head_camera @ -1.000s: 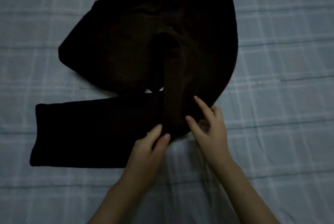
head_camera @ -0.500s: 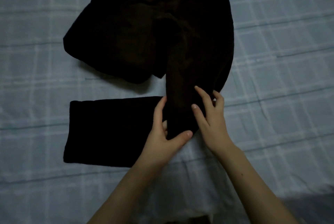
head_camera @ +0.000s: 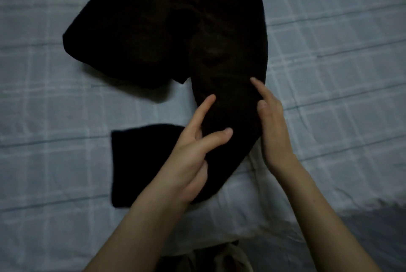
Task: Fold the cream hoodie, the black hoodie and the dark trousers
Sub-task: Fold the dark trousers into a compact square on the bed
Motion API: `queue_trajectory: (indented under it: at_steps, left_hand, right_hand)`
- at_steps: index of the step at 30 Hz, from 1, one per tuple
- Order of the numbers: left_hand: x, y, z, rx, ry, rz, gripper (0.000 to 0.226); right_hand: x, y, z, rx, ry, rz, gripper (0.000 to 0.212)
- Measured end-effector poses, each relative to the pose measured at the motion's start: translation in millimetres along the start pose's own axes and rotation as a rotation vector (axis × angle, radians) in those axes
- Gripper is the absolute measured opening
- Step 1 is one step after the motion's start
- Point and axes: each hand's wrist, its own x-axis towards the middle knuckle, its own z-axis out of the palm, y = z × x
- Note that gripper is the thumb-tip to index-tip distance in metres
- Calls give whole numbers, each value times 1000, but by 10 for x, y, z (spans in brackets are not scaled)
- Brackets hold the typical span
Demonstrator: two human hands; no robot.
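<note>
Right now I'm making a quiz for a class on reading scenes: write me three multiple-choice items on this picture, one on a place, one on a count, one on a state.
1. Where does the folded dark rectangle lie relative to the left hand?
A. To its left
B. To its right
C. On top of it

2. How many bare hands are in view?
A. One
B. Two
C. Three

3. How does the right hand meet the black garment?
A. Clenched in a fist
B. Fingers extended along its right edge
C. Lifted clear of the bed

Key: 1 A, the rectangle lies at picture left of that hand. 2 B, two forearms reach in. 3 B, the fingers lie straight along the cloth on the plaid sheet.
</note>
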Motion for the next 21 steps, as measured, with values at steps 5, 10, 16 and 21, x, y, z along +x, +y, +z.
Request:
queue_trajectory:
  at_steps: [5, 10, 16, 21]
  left_hand:
    - [9, -17, 135, -287, 20, -59, 65]
    - [-176, -413, -78, 89, 103, 64, 74]
    - [-443, -618, 40, 454, 64, 214, 71]
    - [-449, -739, 152, 185, 76, -20, 57]
  right_hand:
    - [-60, 52, -293, 227, -61, 153, 52]
    - [-181, 184, -299, 195, -176, 102, 51]
    - [-337, 46, -734, 138, -273, 38, 55]
    - [-347, -59, -1468, -19, -427, 166, 56]
